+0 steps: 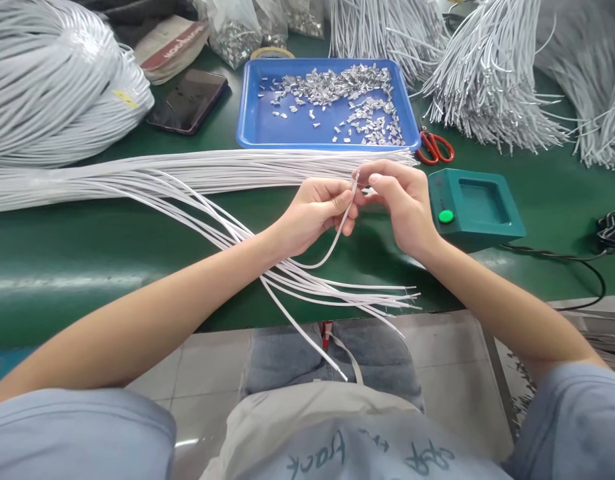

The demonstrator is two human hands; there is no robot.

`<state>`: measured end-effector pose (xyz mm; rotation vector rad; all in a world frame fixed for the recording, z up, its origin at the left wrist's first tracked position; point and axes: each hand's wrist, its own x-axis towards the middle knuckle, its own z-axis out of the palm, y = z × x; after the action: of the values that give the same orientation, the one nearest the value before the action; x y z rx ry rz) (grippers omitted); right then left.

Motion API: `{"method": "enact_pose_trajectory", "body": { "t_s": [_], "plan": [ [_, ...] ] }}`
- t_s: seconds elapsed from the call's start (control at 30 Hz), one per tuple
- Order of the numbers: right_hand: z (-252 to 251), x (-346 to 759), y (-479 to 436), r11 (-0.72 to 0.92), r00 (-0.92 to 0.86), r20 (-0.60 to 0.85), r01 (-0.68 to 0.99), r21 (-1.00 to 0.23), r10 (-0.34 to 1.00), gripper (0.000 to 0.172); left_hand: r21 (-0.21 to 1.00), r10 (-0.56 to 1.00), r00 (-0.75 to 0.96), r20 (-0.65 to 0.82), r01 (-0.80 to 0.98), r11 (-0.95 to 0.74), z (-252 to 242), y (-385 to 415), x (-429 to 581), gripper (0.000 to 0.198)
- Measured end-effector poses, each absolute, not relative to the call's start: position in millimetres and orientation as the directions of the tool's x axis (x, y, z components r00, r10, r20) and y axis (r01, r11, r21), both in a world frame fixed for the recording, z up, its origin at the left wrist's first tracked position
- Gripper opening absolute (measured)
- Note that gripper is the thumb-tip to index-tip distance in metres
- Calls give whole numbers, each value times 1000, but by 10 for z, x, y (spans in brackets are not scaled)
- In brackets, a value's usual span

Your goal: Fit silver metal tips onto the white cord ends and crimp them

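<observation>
My left hand (321,212) pinches a single white cable (336,235) close to its end, which points upward. At that tip my right hand (398,200) has its thumb and forefinger curled in; whether a small metal piece sits between them is too small to tell. The cable bends down and back to several loose white cables (307,283) lying under my left forearm, their stripped ends reaching past the table's front edge. Behind my hands lies a long bundle of white cables (212,167). Small silver metal clips (337,87) are heaped in a blue tray (245,113) beyond it.
Red-handled scissors (436,147) lie beside the tray. A green box with a round button (475,207) stands right of my right hand, near a black cord (552,255). A phone (189,100), coiled cables (52,80), plastic bags of metal parts (237,33) and more cable bundles (487,73) sit behind.
</observation>
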<state>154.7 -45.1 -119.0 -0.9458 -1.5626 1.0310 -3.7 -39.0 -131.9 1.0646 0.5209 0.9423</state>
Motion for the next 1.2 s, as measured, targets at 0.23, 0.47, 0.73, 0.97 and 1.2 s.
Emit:
{"method": "enact_pose_trajectory", "body": {
  "t_s": [0.23, 0.47, 0.73, 0.97, 1.2],
  "plan": [
    [-1146, 1542, -500, 433, -175, 408, 136, -891, 896, 28, 939, 895, 434, 104, -338, 55, -1339, -389, -26, 42],
    [-1108, 1518, -544, 472, -178, 442, 199, -859, 879, 20, 969, 929, 344, 138, -242, -55, -1298, -433, -27, 43],
    [-1127, 1580, -466, 597, -252, 542, 389, -701, 801, 17, 966, 909, 409, 86, -256, 23, -1269, -429, -39, 46],
    [-1048, 1587, -495, 562, -226, 514, 314, -766, 827, 19, 955, 900, 342, 272, 22, -297, -1151, -463, -83, 33],
    [-956, 1527, -550, -353, -557, -196, -187, -917, 807, 12, 658, 781, 358, 512, 420, -624, -1208, -258, -307, 11]
  ]
}}
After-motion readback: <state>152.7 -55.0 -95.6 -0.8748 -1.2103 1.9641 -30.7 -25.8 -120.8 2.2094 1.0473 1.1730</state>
